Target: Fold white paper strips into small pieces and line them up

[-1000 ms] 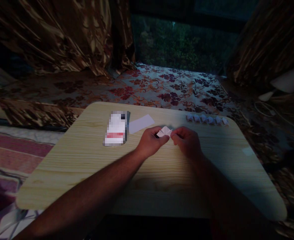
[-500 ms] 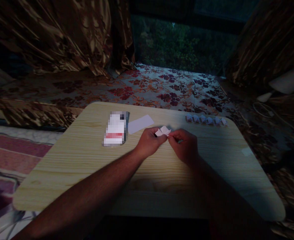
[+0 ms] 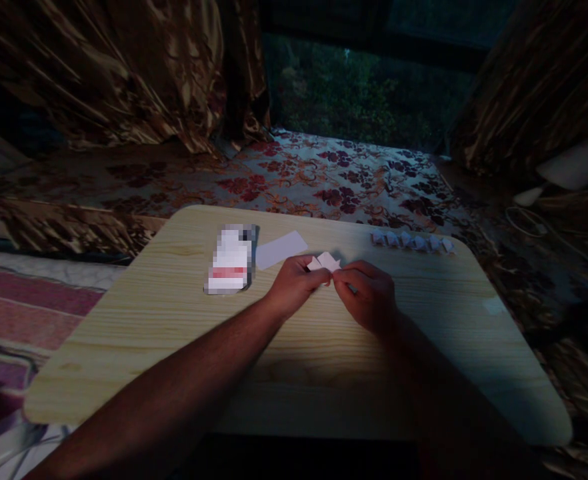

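Observation:
A small folded piece of white paper point(image 3: 327, 260) with raised points is held just above the middle of the wooden table point(image 3: 174, 360). My left hand point(image 3: 294, 283) grips its left side, thumb lying across the near edge. At the right corner, the fingertips of my right hand point(image 3: 367, 290) pinch the paper. Several small folded paper pieces point(image 3: 413, 241) stand in a row near the table's far right edge. Just beyond my left hand lies a flat pale paper strip point(image 3: 281, 249).
A pixelated white object with a red band point(image 3: 229, 260) lies left of the paper strip. A pale scrap point(image 3: 494, 306) is by the right edge. Behind the table runs a flower-patterned ledge point(image 3: 294, 173) below a window. A white lamp point(image 3: 577, 163) stands at right.
My left hand has shifted slightly left and its thumb has drawn back a little on the folded paper. My right hand still pinches the right corner, fingers moved slightly.

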`<move>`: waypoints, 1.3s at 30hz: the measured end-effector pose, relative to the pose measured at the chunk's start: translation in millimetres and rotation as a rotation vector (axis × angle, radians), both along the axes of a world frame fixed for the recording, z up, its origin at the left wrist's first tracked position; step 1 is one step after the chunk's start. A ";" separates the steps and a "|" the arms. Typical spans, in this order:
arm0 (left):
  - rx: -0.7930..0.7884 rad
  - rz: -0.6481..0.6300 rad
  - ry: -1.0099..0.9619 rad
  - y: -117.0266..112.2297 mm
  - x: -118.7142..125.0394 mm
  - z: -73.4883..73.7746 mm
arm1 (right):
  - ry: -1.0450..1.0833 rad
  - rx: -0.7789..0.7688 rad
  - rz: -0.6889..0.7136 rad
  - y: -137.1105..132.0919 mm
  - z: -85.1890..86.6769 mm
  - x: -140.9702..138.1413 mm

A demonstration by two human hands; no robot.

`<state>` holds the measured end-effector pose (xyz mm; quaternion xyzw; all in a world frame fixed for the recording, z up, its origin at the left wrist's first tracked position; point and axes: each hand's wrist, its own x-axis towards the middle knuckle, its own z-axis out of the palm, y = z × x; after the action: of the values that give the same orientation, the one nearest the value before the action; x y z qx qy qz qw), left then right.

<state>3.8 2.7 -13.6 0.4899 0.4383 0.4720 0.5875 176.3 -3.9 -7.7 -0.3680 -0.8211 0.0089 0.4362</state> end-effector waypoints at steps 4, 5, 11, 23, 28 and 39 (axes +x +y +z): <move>-0.005 -0.025 -0.003 1.1 -1.9 -4.1 | -0.025 -0.008 0.026 0.4 1.2 2.1; -0.008 -0.029 -0.003 1.3 -2.4 -4.6 | -0.027 -0.011 0.028 0.3 1.6 2.5; -0.015 -0.042 -0.035 1.6 -3.3 -3.2 | -0.047 -0.025 0.042 -1.3 3.6 3.2; -0.017 -0.054 -0.061 1.0 -2.6 -0.4 | -0.071 -0.031 0.034 -0.8 3.4 3.6; -0.019 -0.034 -0.054 1.2 -1.0 0.5 | -0.083 -0.054 0.042 -0.8 3.6 3.9; 0.008 0.045 -0.010 1.9 0.6 -2.8 | 0.442 -0.510 -0.035 -4.8 7.1 -6.6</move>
<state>4.4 4.6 -16.5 0.4800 0.4445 0.4893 0.5767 169.7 -8.6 -0.6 -0.4686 -0.6714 0.2862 0.4977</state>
